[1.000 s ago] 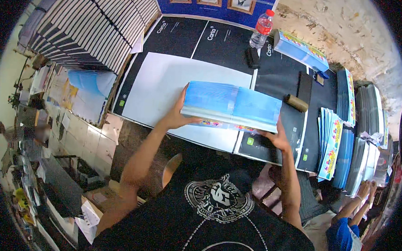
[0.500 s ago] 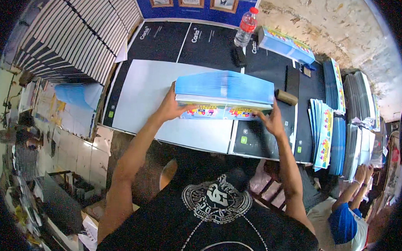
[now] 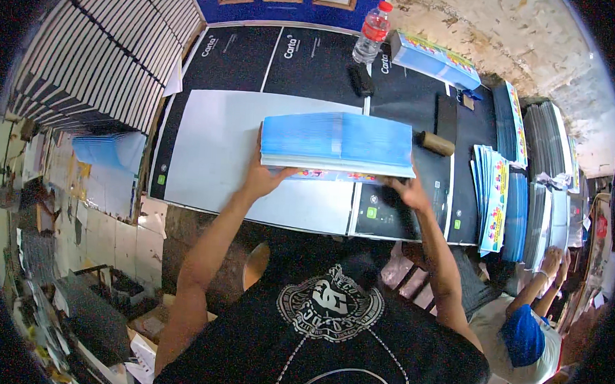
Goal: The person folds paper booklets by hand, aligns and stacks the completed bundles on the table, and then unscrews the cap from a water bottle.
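Between my two hands is a thick stack of printed sheets (image 3: pixel 336 140), its blue paper edges facing up and a colourful printed face turned toward me. My left hand (image 3: pixel 265 178) grips the stack's left end, thumb across the printed face. At the right end my right hand (image 3: pixel 410 189) holds it the same way, the fingers partly hidden behind. Beneath the stack lies a large white sheet (image 3: pixel 213 147) on the black-topped table (image 3: pixel 320 69).
A brown cylindrical block (image 3: pixel 436 143), a black object (image 3: pixel 360 80) and a water bottle (image 3: pixel 373 33) are on the table. More printed stacks (image 3: pixel 433 59) stand at the back right. Bound piles (image 3: pixel 97 52) rise at left. Another person (image 3: pixel 521 338) works at the right.
The stack has tilted, so more of its blue edges and less of its printed face show. Both hands keep hold of it. The view has shifted slightly.
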The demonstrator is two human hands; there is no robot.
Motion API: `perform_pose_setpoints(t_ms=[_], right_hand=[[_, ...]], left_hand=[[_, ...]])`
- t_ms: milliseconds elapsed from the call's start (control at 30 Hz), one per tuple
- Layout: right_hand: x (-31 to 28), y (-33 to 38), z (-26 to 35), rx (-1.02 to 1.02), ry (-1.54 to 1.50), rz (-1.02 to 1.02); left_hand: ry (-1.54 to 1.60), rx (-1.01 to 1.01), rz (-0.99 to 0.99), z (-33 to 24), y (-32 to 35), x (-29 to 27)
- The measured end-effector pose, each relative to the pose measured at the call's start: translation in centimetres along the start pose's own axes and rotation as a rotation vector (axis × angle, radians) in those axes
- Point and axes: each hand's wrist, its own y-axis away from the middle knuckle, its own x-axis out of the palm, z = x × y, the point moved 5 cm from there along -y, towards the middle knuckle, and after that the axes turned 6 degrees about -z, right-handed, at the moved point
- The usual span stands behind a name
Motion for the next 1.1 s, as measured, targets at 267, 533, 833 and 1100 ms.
perform_pose_setpoints(t_ms=[267,533,833,1100], right_hand=[[0.5,0.2,3.9,-0.043,0.038,0.009],[-5.9,0.9,18.7,-0.081,1.227,0.03],[7.9,-3.8,17.5,-0.468,1.079,-0.013],[15.5,-7.5,21.4,-0.699,0.951,-0.154]], left_hand=[[0.037,-0.087,0.013,-1.1,-1.2,-1.8],[-0.014,-0.107,0.154,0.7,-1.6,-1.4],[0.113,-0.241,0.064,-0.4,-1.5,-1.2],[0.316,-0.181,0.061,-2.6,-1.3,-1.3]])
